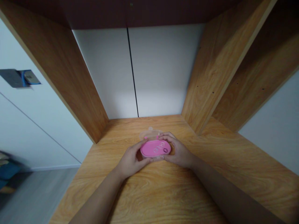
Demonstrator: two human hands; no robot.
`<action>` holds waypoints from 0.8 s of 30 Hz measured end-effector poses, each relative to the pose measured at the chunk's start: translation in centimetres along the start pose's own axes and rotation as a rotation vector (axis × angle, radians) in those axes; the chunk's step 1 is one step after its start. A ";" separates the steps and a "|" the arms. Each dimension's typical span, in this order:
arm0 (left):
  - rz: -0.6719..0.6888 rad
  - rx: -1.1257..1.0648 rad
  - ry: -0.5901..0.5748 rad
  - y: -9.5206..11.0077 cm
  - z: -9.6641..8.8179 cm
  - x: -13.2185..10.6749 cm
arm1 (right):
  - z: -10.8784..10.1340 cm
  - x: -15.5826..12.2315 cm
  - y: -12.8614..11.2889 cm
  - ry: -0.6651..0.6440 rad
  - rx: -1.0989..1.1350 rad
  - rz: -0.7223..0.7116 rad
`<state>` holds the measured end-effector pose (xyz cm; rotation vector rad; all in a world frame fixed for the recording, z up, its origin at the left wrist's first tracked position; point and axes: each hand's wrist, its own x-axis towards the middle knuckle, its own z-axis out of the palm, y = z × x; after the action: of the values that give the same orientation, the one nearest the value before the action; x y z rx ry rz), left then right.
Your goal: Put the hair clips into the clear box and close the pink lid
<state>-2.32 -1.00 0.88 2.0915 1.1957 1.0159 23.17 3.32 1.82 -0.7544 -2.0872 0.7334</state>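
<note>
A small pink oval case (149,148) rests on or just above the wooden desktop, held from both sides. Several pale loops like small hair ties (159,146) lie toward its right end, along with one dark loop (165,150). A clear plastic lid-like piece (150,133) with pink tabs shows behind the case. My left hand (132,158) grips the left end, thumb along the near edge and fingers at the far side. My right hand (178,151) closes around the right end, fingers over the far edge and thumb at the near edge.
The wooden desktop (149,193) spreads under my arms. Upright wooden panels stand at the left (63,71) and right (217,68). A white back panel (161,71) with a dark seam rises behind, below a dark red shelf (140,14). An uncovered wall socket (30,77) is at left.
</note>
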 end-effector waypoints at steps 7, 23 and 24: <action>-0.002 -0.036 0.018 0.1 0.0 0.1 | -0.1 -0.1 -0.4 -0.044 -0.119 0.025; -0.010 -0.294 0.044 -0.3 0.6 0.3 | 0.7 -0.2 0.8 0.071 0.050 0.087; -0.006 -0.296 0.046 -0.3 0.6 0.3 | 0.7 -0.3 0.9 0.081 0.053 0.084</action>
<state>-1.91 -0.61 0.45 1.8418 1.0024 1.1666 22.95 3.54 0.66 -0.8330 -1.9662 0.7881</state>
